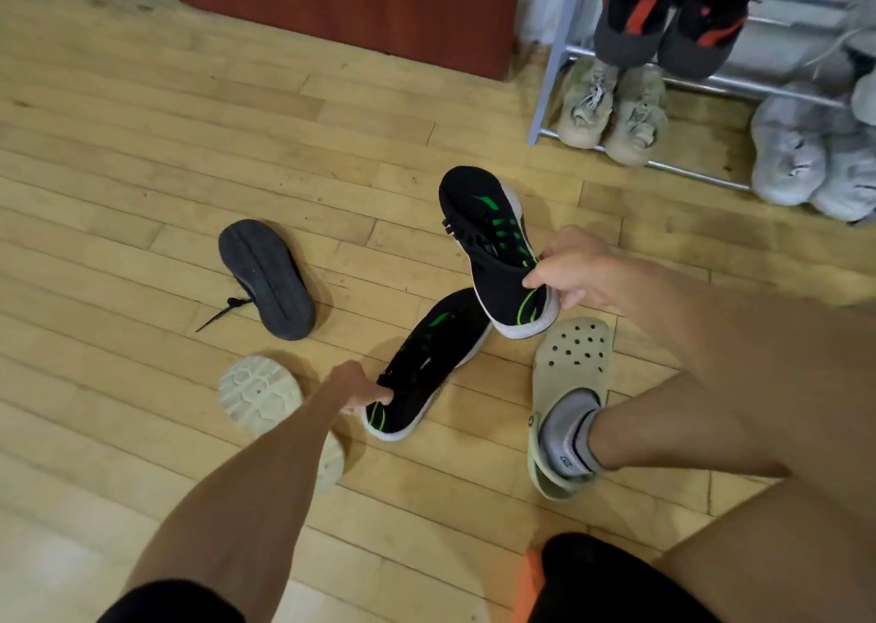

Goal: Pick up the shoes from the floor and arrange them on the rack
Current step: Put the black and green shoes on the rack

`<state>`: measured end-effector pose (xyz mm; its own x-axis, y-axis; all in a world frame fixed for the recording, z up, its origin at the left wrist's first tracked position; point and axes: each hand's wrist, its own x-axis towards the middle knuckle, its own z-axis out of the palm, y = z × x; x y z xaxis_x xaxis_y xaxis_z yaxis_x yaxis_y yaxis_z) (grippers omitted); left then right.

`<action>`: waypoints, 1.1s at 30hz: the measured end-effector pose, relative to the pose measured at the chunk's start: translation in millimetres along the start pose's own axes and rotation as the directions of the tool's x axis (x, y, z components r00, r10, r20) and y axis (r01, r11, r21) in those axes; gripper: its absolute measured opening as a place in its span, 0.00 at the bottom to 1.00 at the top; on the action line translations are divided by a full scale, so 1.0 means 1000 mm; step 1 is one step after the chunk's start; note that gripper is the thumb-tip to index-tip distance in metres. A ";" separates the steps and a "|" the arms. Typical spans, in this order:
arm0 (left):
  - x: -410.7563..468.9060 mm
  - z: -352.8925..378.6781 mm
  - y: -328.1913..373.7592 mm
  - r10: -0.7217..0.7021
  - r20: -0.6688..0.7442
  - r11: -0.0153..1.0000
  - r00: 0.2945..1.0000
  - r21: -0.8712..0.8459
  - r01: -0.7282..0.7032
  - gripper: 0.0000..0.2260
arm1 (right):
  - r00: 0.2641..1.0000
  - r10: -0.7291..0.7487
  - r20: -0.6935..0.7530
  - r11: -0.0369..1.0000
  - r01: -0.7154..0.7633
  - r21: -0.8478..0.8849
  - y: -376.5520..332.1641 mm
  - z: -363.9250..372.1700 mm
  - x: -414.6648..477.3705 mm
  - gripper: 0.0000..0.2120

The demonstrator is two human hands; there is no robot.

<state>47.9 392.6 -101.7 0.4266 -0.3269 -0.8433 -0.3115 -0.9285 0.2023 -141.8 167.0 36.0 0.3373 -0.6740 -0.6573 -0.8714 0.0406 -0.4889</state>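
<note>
Right now, in the head view, you have both black-and-green shoes by their heel collars, presumably so the pair travels together to the rack [559, 77]. Your right hand [569, 267] pinches thumb against fingers on the collar of the raised shoe [493, 248], its toe aimed toward the rack. Your left hand [355, 387], arm stretched down, has fingers hooked into the other shoe [422, 366], which seems to rest on the floor [142, 148], farther from the rack. An overturned dark shoe [268, 278] and a pale sole-up shoe [260, 395] lie farther still.
</note>
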 end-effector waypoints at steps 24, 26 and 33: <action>-0.218 -0.129 0.183 0.355 -0.358 0.643 0.864 -0.577 -0.504 0.16 | 0.916 -0.174 -0.362 0.983 0.183 -0.010 -0.002 -0.221 -0.128 0.06; -0.237 -0.131 0.218 0.408 -0.353 0.623 0.842 -0.566 -0.539 0.15 | 0.902 -0.126 -0.413 0.980 0.178 0.091 0.013 -0.243 -0.134 0.07; -0.256 -0.110 0.331 0.482 -0.356 0.532 0.801 -0.607 -0.590 0.14 | 0.904 -0.003 -0.428 0.902 0.187 0.388 0.047 -0.294 -0.136 0.05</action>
<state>-70.7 149.0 235.8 0.4940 -0.7718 -0.4005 0.0983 -0.4081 0.9076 -333.1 43.5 271.0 0.1548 -0.9250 -0.3470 -0.5849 0.1973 -0.7867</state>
